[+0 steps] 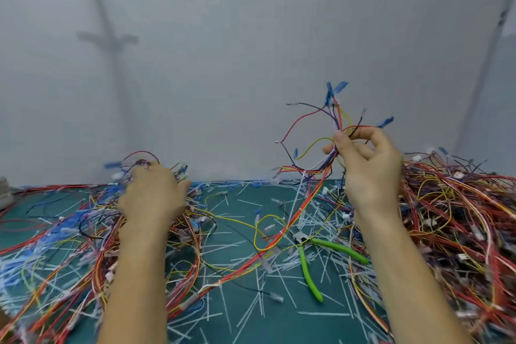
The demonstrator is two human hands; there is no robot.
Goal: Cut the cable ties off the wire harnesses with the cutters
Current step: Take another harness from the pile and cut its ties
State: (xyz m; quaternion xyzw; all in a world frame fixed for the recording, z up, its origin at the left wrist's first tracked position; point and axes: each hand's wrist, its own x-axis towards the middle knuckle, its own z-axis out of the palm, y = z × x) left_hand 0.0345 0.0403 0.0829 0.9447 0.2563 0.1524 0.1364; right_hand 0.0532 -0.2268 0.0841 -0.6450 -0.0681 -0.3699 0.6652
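A green mat [321, 329] meets a grey wall [251, 50].

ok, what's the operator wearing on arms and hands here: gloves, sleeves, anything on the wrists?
Nothing worn that shows. The left grip and right grip are bare hands, no gloves. The left forearm and right forearm are uncovered down to the picture's bottom edge: no sleeves, watch, bands or straps. No rings visible, though the left grip is motion-blurred.
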